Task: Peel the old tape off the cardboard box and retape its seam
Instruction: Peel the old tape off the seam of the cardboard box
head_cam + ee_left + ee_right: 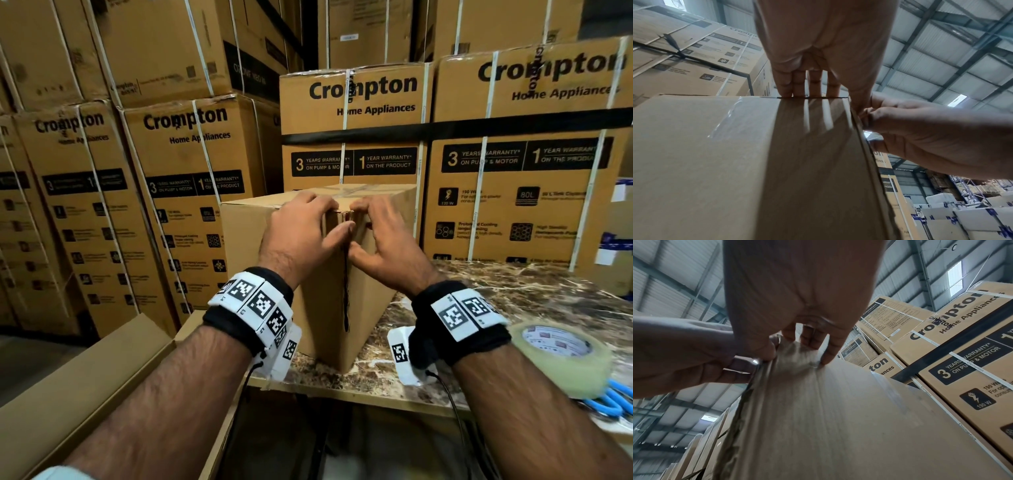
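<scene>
A plain cardboard box (274, 246) stands on a marble-patterned table (513, 294), one vertical corner towards me. A dark, ragged seam (346, 291) runs down that corner. Clear old tape (370, 188) shines on the box top and on its side (723, 123). My left hand (334, 219) hooks its fingers over the top edge, thumb pressed on the corner. My right hand (368, 226) curls its fingertips onto the same top corner, thumb held apart lower down. Whether any tape is between the fingers cannot be made out. In the wrist views both hands (818, 84) (797, 347) meet at the corner.
A roll of clear tape (561, 356) lies on the table at the right, with blue-handled scissors (609, 401) beside it. Tall stacks of printed appliance cartons (363, 120) wall in the back and left. A long flat carton (85, 370) lies at the lower left, beside the table.
</scene>
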`<state>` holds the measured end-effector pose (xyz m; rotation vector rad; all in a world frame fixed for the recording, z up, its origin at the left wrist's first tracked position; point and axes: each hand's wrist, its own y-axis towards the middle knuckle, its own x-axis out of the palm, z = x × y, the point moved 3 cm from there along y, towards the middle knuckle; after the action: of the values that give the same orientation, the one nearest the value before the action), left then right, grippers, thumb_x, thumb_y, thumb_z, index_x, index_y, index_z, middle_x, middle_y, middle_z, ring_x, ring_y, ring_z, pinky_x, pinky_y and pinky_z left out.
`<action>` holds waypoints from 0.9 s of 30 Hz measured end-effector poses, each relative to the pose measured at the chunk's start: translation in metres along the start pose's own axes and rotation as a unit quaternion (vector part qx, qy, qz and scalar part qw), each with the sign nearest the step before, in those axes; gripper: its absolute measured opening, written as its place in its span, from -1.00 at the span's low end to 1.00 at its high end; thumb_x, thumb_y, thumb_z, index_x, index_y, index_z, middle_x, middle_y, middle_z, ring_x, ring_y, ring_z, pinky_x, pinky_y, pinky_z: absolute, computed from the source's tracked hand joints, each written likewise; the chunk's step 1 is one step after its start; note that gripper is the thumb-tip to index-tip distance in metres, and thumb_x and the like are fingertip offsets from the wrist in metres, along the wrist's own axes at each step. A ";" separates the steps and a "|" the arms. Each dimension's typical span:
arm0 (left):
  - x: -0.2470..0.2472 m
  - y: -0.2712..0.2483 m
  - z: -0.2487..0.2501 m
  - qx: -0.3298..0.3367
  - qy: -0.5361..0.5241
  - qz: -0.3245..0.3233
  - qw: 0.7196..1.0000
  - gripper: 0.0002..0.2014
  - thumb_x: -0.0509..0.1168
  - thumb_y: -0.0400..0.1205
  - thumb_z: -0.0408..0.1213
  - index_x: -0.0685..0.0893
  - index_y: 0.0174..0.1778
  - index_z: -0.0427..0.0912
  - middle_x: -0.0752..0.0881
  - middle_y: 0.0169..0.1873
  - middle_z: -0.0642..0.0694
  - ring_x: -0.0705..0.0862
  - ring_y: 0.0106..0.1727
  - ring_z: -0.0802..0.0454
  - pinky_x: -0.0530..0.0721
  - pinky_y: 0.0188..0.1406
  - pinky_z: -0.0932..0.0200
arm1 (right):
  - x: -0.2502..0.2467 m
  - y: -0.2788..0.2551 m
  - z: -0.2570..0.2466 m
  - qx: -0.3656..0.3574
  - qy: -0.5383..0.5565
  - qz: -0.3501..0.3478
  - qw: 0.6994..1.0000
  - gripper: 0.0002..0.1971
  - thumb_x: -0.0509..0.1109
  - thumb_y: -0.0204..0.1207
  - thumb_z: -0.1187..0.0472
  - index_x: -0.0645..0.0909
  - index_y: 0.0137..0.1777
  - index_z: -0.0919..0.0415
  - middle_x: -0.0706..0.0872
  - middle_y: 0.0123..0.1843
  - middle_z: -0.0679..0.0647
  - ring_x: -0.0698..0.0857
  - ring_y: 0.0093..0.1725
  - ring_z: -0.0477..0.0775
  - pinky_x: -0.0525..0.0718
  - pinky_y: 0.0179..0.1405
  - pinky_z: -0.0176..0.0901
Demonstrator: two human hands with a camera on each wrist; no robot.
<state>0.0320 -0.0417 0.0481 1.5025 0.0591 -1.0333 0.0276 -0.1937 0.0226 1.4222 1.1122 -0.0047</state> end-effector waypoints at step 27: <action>-0.002 0.004 0.003 -0.007 0.026 -0.026 0.999 -0.56 0.32 0.55 0.19 0.60 0.23 0.01 0.62 0.16 0.00 0.60 0.15 0.04 0.70 0.12 -0.01 | 0.002 -0.004 0.005 0.010 0.007 -0.038 0.999 -0.31 0.43 0.50 0.15 0.20 0.58 0.12 0.18 0.59 0.11 0.17 0.60 0.04 0.15 0.61 -0.08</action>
<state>0.0315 -0.0437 0.0524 1.5226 0.1426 -1.0323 0.0293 -0.1970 0.0170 1.3991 1.1804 -0.0607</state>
